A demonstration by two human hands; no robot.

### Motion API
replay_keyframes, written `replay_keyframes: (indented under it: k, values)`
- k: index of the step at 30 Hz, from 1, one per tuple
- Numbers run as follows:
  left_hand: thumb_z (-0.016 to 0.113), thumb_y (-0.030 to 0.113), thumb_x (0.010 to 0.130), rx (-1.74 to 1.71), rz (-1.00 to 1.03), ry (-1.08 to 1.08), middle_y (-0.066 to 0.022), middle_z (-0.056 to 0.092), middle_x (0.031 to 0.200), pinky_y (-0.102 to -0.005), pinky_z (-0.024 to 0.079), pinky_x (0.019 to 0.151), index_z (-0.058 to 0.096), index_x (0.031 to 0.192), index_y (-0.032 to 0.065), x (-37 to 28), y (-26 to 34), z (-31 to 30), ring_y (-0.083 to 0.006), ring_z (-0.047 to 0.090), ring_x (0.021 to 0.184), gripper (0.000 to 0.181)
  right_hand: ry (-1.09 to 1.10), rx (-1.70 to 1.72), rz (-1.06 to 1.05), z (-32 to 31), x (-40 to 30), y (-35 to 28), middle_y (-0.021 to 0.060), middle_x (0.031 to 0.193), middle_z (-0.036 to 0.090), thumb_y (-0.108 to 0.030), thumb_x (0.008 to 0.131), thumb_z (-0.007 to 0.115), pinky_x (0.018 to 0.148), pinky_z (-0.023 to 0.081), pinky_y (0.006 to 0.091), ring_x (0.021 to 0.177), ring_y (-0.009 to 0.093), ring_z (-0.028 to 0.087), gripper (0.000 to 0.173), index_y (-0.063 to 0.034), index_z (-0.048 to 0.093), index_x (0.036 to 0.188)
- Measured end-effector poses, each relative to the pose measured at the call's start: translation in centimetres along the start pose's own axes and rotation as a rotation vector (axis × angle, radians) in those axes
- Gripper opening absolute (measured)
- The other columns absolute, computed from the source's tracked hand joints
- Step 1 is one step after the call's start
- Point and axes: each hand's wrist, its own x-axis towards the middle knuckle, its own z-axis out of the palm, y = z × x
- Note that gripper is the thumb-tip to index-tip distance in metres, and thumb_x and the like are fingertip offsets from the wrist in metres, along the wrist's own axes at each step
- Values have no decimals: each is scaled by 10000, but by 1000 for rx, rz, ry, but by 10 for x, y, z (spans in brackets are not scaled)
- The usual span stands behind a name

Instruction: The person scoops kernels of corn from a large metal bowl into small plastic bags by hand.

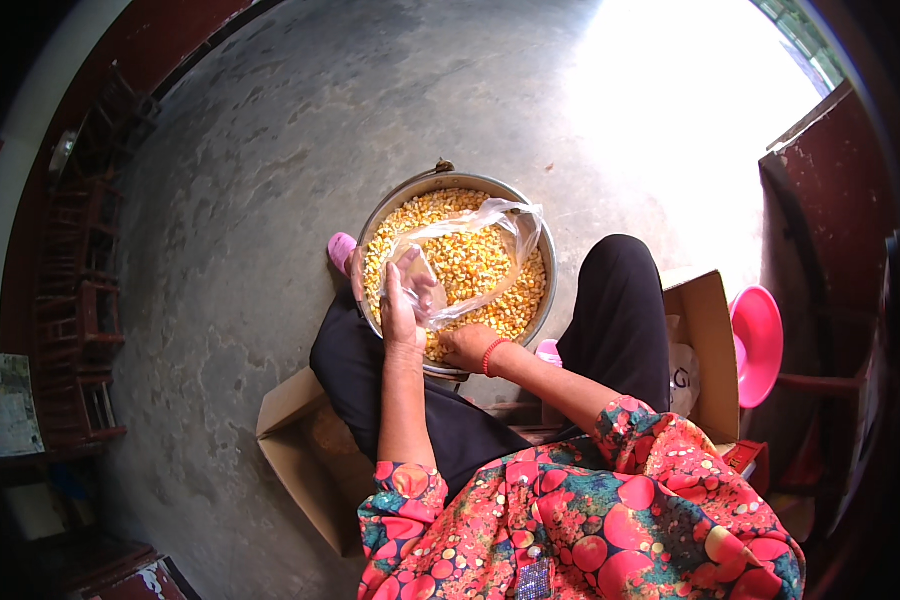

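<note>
A round metal pot (549, 259) with a bail handle stands between my knees, filled with yellow corn kernels (469, 262). A clear plastic bag (487, 217) lies with its mouth spread over the kernels. My left hand (405, 300) is at the left side of the bag, palm up, its fingers apart and seen partly through the film; whether it grips the bag is unclear. My right hand (466, 346), with a red bead bracelet at the wrist, is at the pot's near edge among the kernels, beside the bag's lower rim. Its fingertips are hidden.
Open cardboard boxes stand by my left leg (292, 405) and right leg (709, 337); the right one holds plastic bags. A pink basin (765, 345) leans beyond it. Wooden stools (97, 315) line the left wall. Concrete floor (217, 247) surrounds the pot, brightly sunlit at upper right.
</note>
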Motion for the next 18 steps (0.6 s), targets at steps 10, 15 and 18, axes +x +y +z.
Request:
replay_keyframes:
  k: [10,15,18]
  values:
    - [377,434,870,-28,10,-37,-25,533,643,-147,283,389,482,1119,84,0,2,-1,-60,399,448,442,-134,1518,237,-24,-8,24,58,685,524,-217,782,499,530,500,292,579,146,549,200,-26,539,820]
    - [376,433,871,-33,15,-21,-26,533,643,-149,290,399,479,1122,81,-1,1,-3,-61,400,454,445,-64,1670,283,-31,-25,29,57,714,546,-189,823,459,594,504,280,631,153,557,185,-27,542,858]
    - [321,455,883,-1,18,4,2,522,622,-144,252,367,474,1147,93,0,1,-2,-36,385,437,473,0,1736,212,-46,-36,20,57,748,554,-175,845,448,624,505,276,656,149,558,175,-29,543,868]
